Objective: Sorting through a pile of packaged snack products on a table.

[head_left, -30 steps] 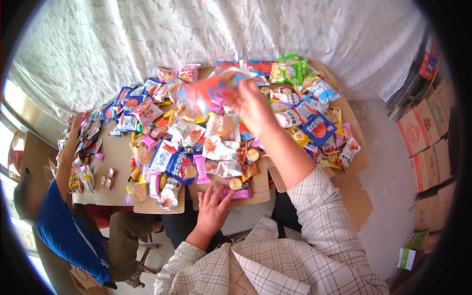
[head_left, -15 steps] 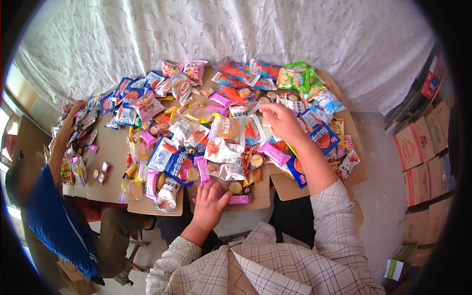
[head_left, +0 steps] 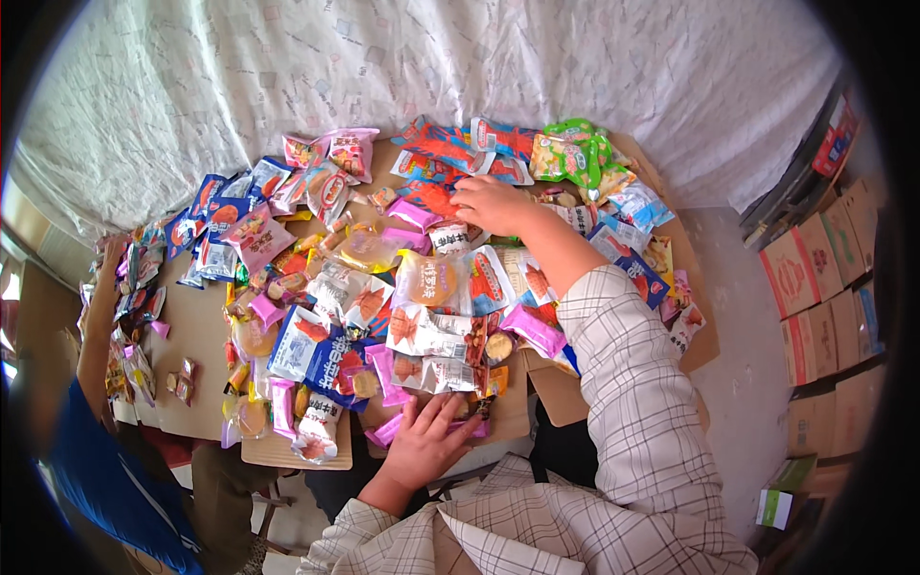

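Note:
My left hand (head_left: 426,447) lies palm down at the near edge of the cardboard, its fingers spread over pink-wrapped snacks (head_left: 383,433). My right hand (head_left: 492,206) reaches to the far middle of the heap, fingers stretched to the left beside a red and blue snack bag (head_left: 428,198) and a white printed packet (head_left: 450,238); its fingertips are partly hidden. Between the hands lie a clear-wrapped yellow pastry (head_left: 433,280), white and brown packets (head_left: 428,331), a round biscuit (head_left: 499,347) and a pink packet (head_left: 535,331). A large blue and white bag (head_left: 324,359) rests left of them.
Green snack bags (head_left: 575,158) and pink bags (head_left: 352,153) line the far edge, before a white curtain (head_left: 412,67). Another person's arm (head_left: 99,335) reaches into packets at far left. Cardboard cartons (head_left: 800,278) are stacked at right. Brown cardboard (head_left: 192,402) shows under the snacks.
My right hand has moved left and down onto the packets at the far middle. My left hand has shifted right along the near edge. The view has tilted slightly.

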The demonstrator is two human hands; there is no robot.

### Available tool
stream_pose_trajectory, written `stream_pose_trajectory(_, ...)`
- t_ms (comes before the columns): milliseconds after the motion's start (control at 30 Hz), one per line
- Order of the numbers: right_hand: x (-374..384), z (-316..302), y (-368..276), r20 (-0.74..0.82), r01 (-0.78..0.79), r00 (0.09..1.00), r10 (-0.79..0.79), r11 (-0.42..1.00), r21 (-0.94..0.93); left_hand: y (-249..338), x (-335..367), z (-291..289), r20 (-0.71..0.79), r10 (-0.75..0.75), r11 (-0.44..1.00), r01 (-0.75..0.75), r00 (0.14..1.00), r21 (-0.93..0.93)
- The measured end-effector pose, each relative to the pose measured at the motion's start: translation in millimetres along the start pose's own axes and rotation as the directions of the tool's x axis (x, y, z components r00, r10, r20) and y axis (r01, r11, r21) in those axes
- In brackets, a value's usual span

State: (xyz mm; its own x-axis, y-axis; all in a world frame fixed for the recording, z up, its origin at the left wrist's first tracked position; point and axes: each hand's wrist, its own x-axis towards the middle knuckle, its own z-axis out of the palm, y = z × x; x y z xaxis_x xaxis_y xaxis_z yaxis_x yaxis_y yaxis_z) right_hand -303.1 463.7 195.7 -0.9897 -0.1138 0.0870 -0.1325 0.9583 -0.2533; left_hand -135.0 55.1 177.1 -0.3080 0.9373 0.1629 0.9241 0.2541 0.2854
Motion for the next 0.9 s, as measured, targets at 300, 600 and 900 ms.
stream_pose_trajectory(300, -68.3, -52.7, 34.6, 0.334, -0.175, 0.934, 0.125, 0.977, 0.122, -0.5, -0.6, 3.2, 0.003, -0.038, 0.998, 0.038, 0.999, -0.041)
stream_pose_trajectory(600, -6.9, -24.7, 22.2, 0.149, -0.192, 0.965, 0.215, 0.969, -0.152, -0.9, 2.5, 2.7, -0.029, -0.038, 0.999, 0.037, 0.999, -0.037)
stream_pose_trajectory(900, 47.0, -5.0, 30.9, 0.125, -0.223, 0.968, 0.216, 0.974, 0.040, -4.6, 2.9, 2.6, -0.021, -0.042, 0.995, 0.040, 0.999, -0.096)
